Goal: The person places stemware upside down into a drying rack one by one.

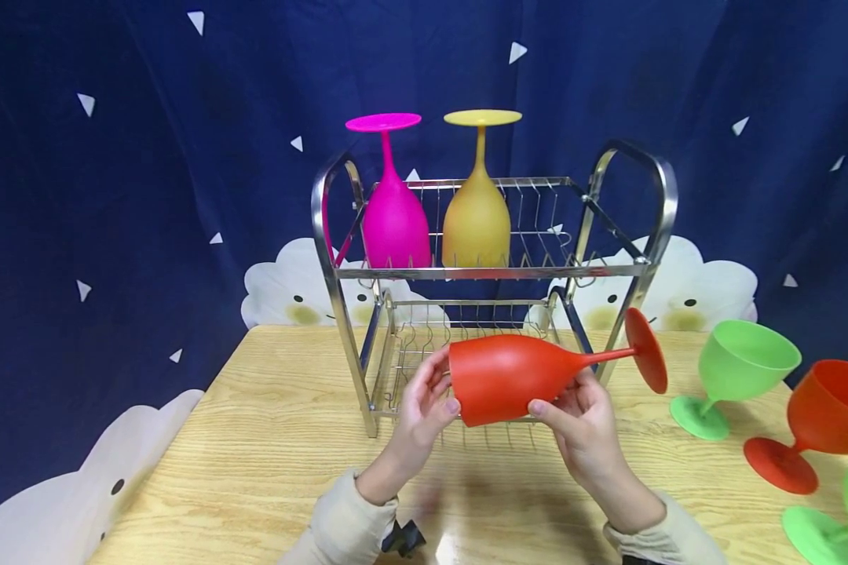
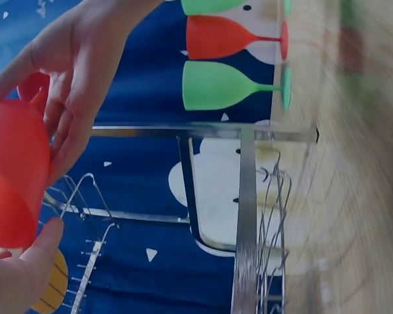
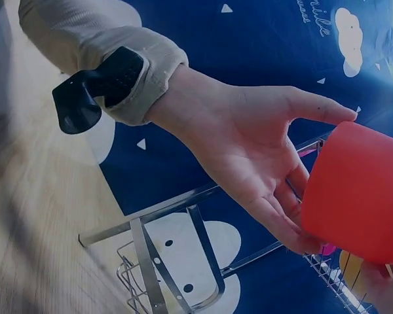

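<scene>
A red plastic wine glass (image 1: pixel 512 378) lies sideways in the air before the rack, its rim to the left and its foot to the right. My left hand (image 1: pixel 418 420) holds it at the rim, thumb on the near side and fingers behind. Around the bowl's stem end, my right hand (image 1: pixel 588 431) grips with the thumb in front; its other fingers are partly hidden. On the upper tier of the metal dish rack (image 1: pixel 491 273), a magenta wine glass (image 1: pixel 397 224) and a yellow wine glass (image 1: pixel 477 224) stand upside down, side by side.
To the right, a green wine glass (image 1: pixel 742 362), a red wine glass (image 1: pixel 830 408) and another green wine glass (image 1: pixel 816 534), cut off by the frame, stand upright on the wooden table (image 1: pixel 254 439). Behind hangs a dark blue curtain (image 1: pixel 184 157) with cloud shapes.
</scene>
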Demonstrator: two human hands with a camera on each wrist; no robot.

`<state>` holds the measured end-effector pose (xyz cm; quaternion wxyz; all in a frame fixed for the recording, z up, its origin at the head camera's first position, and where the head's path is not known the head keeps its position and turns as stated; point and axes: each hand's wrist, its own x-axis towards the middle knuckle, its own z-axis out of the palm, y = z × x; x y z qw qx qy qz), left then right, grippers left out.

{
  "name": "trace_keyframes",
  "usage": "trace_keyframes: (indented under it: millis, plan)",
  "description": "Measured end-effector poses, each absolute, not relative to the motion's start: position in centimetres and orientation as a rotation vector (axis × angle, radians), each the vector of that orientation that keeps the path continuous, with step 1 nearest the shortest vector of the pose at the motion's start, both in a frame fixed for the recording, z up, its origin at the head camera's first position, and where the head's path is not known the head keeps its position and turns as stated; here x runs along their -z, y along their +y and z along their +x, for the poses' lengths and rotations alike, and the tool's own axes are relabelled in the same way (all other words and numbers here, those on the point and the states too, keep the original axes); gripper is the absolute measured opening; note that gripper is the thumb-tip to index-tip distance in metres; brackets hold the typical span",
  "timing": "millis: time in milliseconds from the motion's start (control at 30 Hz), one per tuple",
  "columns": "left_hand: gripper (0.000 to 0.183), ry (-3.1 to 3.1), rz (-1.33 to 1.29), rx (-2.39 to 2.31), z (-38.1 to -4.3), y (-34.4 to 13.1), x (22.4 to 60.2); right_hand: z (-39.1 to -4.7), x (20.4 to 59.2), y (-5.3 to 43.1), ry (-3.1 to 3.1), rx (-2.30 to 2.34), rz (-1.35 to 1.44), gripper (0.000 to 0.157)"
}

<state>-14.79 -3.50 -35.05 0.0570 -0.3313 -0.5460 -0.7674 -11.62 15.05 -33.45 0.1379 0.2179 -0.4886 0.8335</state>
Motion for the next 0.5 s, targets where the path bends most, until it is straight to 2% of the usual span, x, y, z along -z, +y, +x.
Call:
trace_keyframes:
  millis: [500]
  plan:
    - [0.05, -1.729, -0.942, 2.138, -15.1, -8.6, 34.5, -11.5, 33.5, 16.3, -1.46, -2.336, 0.611, 0.057]
